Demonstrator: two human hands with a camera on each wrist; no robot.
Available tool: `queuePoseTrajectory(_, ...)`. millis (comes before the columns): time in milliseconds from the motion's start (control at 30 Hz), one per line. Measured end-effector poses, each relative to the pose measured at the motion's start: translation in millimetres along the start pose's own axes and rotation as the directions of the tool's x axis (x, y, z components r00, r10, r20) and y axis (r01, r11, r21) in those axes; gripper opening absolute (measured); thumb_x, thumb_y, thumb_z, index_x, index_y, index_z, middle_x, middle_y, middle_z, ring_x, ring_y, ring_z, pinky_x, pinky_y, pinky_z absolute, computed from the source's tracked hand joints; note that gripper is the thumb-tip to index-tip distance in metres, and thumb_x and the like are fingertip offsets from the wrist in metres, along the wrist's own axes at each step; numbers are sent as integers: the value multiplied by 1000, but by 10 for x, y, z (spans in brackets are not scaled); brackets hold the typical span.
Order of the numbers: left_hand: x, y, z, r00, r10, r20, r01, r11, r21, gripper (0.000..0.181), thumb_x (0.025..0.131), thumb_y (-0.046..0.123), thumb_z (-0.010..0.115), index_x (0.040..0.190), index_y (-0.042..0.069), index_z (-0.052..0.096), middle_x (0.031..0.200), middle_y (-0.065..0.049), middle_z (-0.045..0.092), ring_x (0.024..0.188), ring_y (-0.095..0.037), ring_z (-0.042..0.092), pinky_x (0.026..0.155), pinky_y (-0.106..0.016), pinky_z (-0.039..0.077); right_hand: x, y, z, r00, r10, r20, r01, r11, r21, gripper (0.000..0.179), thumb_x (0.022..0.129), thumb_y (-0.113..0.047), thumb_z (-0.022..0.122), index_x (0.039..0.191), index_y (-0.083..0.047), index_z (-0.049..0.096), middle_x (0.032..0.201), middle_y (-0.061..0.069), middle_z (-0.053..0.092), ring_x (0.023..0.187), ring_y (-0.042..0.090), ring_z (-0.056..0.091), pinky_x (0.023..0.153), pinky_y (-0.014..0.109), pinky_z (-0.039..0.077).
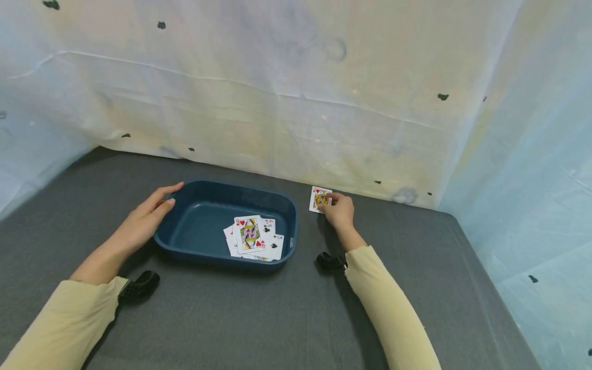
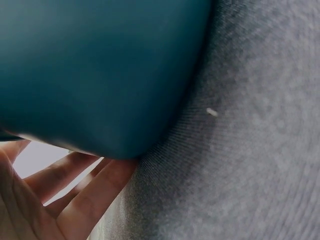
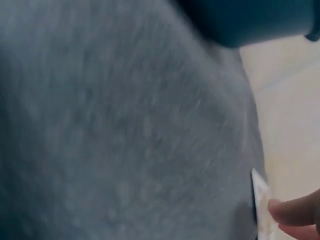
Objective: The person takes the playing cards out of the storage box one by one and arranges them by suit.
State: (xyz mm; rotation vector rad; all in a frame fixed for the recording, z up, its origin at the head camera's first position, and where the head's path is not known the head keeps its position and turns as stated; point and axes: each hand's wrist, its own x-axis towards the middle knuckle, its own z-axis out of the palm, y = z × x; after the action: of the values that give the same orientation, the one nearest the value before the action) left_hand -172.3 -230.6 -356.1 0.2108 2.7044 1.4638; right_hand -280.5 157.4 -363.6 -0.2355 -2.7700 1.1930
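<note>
A dark blue rectangular tub (image 1: 185, 249) stands on the grey cloth, several playing cards (image 1: 250, 235) overlapping face up in its right part, a red queen on top. My left hand (image 1: 145, 213) rests against the tub's left end, thumb near the rim. In the left wrist view its fingers (image 2: 97, 200) lie fairly straight along the outer wall. To the right of the tub, my right hand (image 1: 339, 209) pinches a face-up red court card (image 1: 316, 198) near the back edge. The right wrist view shows the card (image 3: 261, 200) edge-on, with a fingertip on its face.
A pale, stained sheet (image 1: 277, 118) hangs behind the grey surface (image 1: 259, 318), and a bluish sheet (image 1: 532, 169) hangs at the right. Black wrist straps (image 1: 141, 287) stick out from both sleeves.
</note>
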Motion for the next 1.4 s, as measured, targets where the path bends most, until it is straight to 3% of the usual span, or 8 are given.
queuePoseTrajectory(167,-5,4,-3,1000,-5,-1,5,1000,10,55,106,38,25,155,19,13,159,-24,7,138,-54,19,100,-74,21,-78,-144,-52,998,-13,60,8,996,88,45,89,-17,68,132,-8,58,139,18,51,129,31,49,98,46,46)
queuePoseTrajectory(300,-2,-7,-1,1000,-10,0,10,1000,13,55,106,39,25,156,20,12,159,-24,8,137,-54,19,100,-73,21,-185,-312,-55,995,-58,86,42,983,177,47,89,-20,68,133,-9,57,139,16,52,130,29,48,100,45,45)
queuePoseTrajectory(533,-14,-16,15,1000,0,-10,1,1000,10,54,106,37,25,155,19,13,158,-25,9,137,-54,19,99,-74,21,-382,-611,27,978,-199,57,170,929,329,43,87,-17,70,127,-5,61,130,15,60,121,29,54,98,43,46)
queuePoseTrajectory(733,-24,-5,10,1000,-15,-17,15,1000,15,54,106,38,25,155,19,13,158,-26,9,137,-55,18,99,-74,21,-550,-819,143,956,-258,138,182,894,410,42,86,-17,72,126,-7,63,128,10,62,119,27,56,98,38,48)
queuePoseTrajectory(1133,-51,-4,10,999,-38,-10,39,999,15,55,105,41,24,156,21,12,158,-26,9,137,-54,19,99,-74,21,-772,-945,408,885,-315,342,201,922,330,41,88,-21,71,127,-11,63,119,10,65,109,22,60,92,34,49)
queuePoseTrajectory(1400,-76,8,16,1000,-27,-8,27,1000,5,55,106,40,25,156,21,13,158,-25,8,138,-54,18,99,-74,20,-824,-965,460,842,-261,471,174,960,222,47,86,-25,73,130,-13,61,130,6,61,118,22,56,97,35,47)
